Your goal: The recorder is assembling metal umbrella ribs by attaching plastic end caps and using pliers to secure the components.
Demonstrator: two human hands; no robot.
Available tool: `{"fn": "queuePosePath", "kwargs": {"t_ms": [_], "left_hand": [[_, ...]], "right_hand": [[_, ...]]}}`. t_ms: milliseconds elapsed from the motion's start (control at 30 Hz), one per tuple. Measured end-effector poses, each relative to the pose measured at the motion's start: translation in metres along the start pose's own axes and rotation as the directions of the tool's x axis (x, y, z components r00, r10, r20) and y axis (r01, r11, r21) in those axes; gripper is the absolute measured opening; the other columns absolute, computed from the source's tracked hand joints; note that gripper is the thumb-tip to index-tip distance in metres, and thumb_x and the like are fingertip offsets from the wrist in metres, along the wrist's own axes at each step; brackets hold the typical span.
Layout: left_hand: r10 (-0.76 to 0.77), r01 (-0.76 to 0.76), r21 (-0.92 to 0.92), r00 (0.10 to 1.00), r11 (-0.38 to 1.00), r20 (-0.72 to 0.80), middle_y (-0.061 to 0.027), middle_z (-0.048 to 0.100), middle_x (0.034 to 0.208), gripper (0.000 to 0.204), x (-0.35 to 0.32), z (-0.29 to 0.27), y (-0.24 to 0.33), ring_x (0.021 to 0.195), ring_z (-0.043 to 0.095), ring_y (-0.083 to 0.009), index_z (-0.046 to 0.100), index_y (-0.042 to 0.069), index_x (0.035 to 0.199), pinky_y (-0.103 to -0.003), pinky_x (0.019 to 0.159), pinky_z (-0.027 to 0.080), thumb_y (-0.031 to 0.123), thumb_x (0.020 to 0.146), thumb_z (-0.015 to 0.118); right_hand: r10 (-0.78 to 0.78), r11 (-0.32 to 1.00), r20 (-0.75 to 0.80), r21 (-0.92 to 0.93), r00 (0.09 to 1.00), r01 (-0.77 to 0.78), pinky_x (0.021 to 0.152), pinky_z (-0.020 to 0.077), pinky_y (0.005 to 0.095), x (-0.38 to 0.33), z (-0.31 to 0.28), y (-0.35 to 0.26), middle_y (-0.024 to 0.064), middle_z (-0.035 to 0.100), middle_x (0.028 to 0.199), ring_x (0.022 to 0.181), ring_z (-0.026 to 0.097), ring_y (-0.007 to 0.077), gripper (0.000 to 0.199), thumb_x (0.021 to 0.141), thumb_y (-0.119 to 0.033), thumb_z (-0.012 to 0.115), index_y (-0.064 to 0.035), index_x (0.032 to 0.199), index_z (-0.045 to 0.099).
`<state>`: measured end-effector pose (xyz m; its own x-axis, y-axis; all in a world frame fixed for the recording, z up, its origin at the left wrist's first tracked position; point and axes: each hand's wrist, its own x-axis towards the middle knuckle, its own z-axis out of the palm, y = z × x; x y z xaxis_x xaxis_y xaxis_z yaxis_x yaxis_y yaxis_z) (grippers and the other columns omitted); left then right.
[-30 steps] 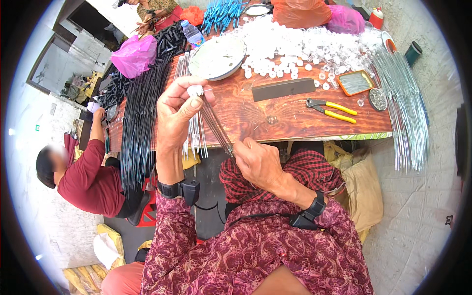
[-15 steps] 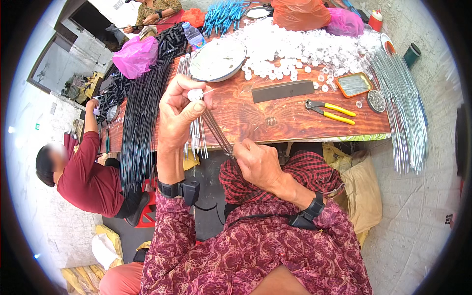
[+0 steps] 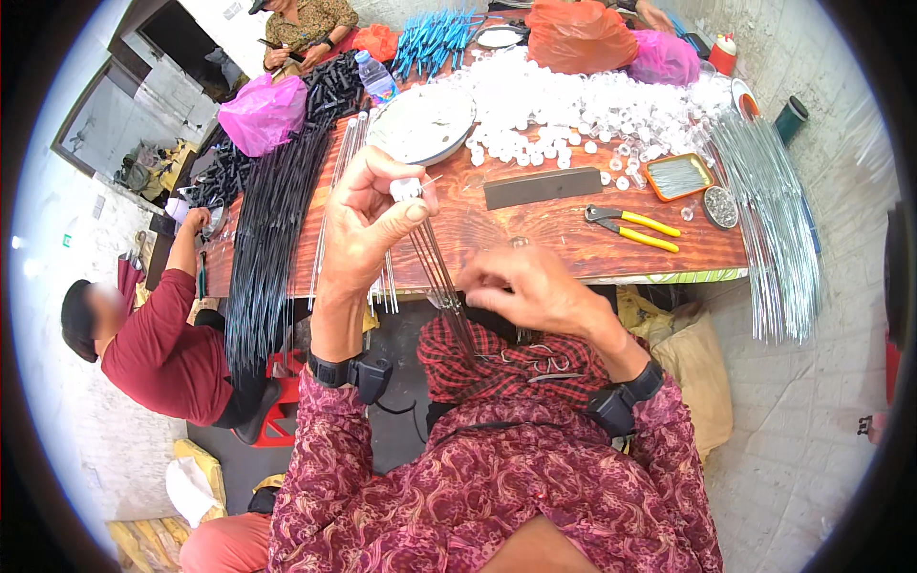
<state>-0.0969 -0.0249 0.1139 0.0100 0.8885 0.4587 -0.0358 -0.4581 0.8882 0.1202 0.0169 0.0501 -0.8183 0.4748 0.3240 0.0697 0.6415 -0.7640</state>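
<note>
White knob (image 3: pixel 405 189), upper centre, is pinched in left hand (image 3: pixel 368 218); thin rods (image 3: pixel 432 253) hang below, lower ends lost against checked cloth (image 3: pixel 441 371). Right hand (image 3: pixel 535 285) curls, can't tell if holding anything. Pliers (image 3: pixel 650 228) right; co-worker's hand (image 3: pixel 654 16) cut off up top.

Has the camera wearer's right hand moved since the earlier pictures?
Yes. Judged against the yellow-handled pliers lying on the table, the right hand has moved up and rightward in the picture, closer to them.

Workshop: pliers (image 3: pixel 642 219), piled silvery rods (image 3: pixel 770 229)
</note>
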Motion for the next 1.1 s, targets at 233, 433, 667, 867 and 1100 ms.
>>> {"fn": "queuePosePath", "kwargs": {"t_ms": [233, 433, 667, 867, 1100], "left_hand": [[-0.032, 0.032, 0.001, 0.999, 1.0, 0.005, -0.0075, 0.066, 0.095, 0.032, 0.0, 0.009, 0.001, 0.089, 0.064, -0.013, 0.057, 0.002, 0.107, -0.027, 0.082, 0.051, 0.009, 0.083, 0.078], [-0.002, 0.001, 0.026, 0.999, 1.0, 0.039, -0.0067, 0.066, 0.099, 0.031, 0.002, 0.016, 0.003, 0.093, 0.065, -0.0128, 0.057, 0.002, 0.108, -0.026, 0.083, 0.051, 0.007, 0.085, 0.076], [0.017, -0.019, 0.092, 1.0, 0.996, 0.02, -0.0074, 0.064, 0.106, 0.028, 0.002, 0.023, 0.002, 0.098, 0.061, -0.0108, 0.055, 0.002, 0.112, -0.025, 0.086, 0.05, 0.004, 0.089, 0.071], [0.015, -0.018, 0.105, 1.0, 0.994, 0.027, -0.0073, 0.063, 0.109, 0.026, 0.003, 0.029, 0.002, 0.101, 0.06, -0.0108, 0.055, 0.002, 0.113, -0.025, 0.086, 0.05, 0.002, 0.091, 0.069], [0.027, -0.029, 0.115, 0.999, 0.993, 0.025, -0.0066, 0.063, 0.105, 0.026, 0.003, 0.026, -0.001, 0.096, 0.06, -0.0107, 0.054, 0.001, 0.115, -0.024, 0.083, 0.05, 0.002, 0.092, 0.066]], "right_hand": [[0.165, 0.852, -0.349, 0.522, 0.923, 0.045, 0.064, 0.0561, 0.0282, 0.028, -0.032, -0.042, 0.0109, 0.071, 0.094, 0.075, 0.07, 0.0151, 0.02, 0.093, -0.007, 0.061, 0.0031, 0.11, 0.064], [0.11, 0.801, -0.321, 0.589, 0.941, 0.107, 0.063, 0.0564, 0.0244, 0.028, -0.036, -0.04, 0.01, 0.07, 0.097, 0.073, 0.069, 0.0118, 0.019, 0.093, -0.004, 0.061, 0.0047, 0.109, 0.064], [-0.32, 0.947, -0.617, -0.225, 0.719, 0.229, 0.054, 0.0515, 0.0288, 0.037, -0.034, -0.045, 0.0092, 0.067, 0.078, 0.062, 0.067, 0.0161, 0.007, 0.085, -0.007, 0.071, -0.0021, 0.089, 0.068], [-0.045, 0.999, -0.681, -0.013, 0.731, 0.049, 0.05, 0.0489, 0.029, 0.042, -0.026, -0.046, 0.0086, 0.067, 0.07, 0.055, 0.063, 0.014, 0.013, 0.083, -0.013, 0.074, -0.0034, 0.082, 0.065], [0.198, 0.862, -0.595, 0.484, 0.779, 0.15, 0.052, 0.0483, 0.0281, 0.034, -0.015, -0.047, 0.0123, 0.068, 0.074, 0.058, 0.065, 0.0145, 0.01, 0.084, -0.008, 0.072, -0.0004, 0.084, 0.065]]}}
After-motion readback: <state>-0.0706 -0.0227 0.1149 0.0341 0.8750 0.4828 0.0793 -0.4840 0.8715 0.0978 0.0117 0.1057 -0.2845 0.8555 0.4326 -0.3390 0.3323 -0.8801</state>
